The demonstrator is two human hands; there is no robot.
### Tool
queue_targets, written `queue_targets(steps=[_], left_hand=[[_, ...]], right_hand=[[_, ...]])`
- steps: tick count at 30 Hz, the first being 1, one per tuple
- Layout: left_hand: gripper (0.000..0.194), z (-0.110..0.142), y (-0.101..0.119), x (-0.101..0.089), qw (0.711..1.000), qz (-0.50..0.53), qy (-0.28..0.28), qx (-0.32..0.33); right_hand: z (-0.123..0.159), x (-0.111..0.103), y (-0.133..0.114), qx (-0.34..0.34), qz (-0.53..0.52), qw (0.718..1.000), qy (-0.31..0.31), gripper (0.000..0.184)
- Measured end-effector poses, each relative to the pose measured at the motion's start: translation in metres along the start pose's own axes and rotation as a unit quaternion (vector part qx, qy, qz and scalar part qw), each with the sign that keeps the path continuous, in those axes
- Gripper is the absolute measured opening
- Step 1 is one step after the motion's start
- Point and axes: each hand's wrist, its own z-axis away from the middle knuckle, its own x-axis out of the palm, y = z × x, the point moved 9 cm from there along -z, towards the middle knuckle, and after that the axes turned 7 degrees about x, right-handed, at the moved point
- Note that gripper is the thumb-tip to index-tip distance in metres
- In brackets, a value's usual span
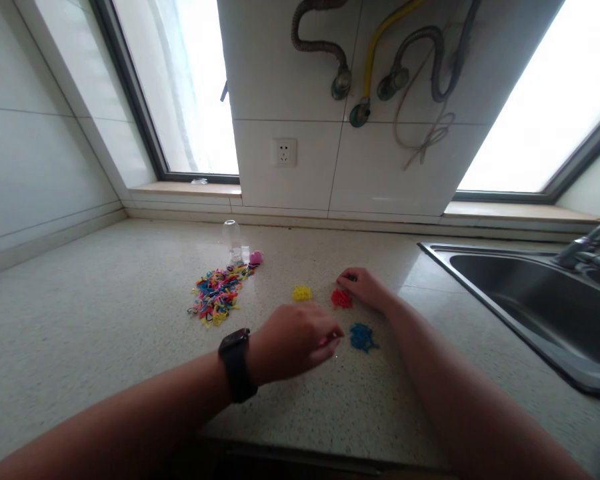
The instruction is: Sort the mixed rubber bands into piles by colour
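Note:
My left hand point(297, 337), with a black watch point(237, 363) on its wrist, is closed in a pinch over the counter. A bit of pinkish red, seemingly small rubber bands, shows between its fingers. To its right lies a pile of blue rubber bands point(363, 337). Just behind the hand is a pile of yellow rubber bands point(302, 293). My right hand point(364, 285) rests beside a pile of red rubber bands point(341, 299), its fingers curled together. Whatever they hold, if anything, is too small to make out.
A large heap of mixed-colour rubber bands point(217, 293) spreads over the speckled counter point(115, 320) at left. Behind it stand a clear bottle point(233, 241) and a pink object point(256, 257). A steel sink point(520, 300) with a tap point(587, 243) is at right.

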Motion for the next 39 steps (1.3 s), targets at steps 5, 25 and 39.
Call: queue_targets(steps=[5, 25, 39], left_hand=[[0.021, 0.011, 0.057, 0.039, 0.993, 0.071, -0.022, 0.096], [0.013, 0.032, 0.079, 0.063, 0.96, 0.067, -0.001, 0.273], [0.016, 0.034, 0.08, 0.07, 0.952, 0.026, -0.067, 0.297]], right_hand=[[-0.001, 0.002, 0.001, -0.005, 0.0, 1.0, -0.008, 0.023], [0.0, -0.019, 0.007, 0.065, -0.163, 0.984, 0.035, 0.036], [0.013, 0.018, -0.155, -0.114, -0.204, 0.966, -0.115, 0.021]])
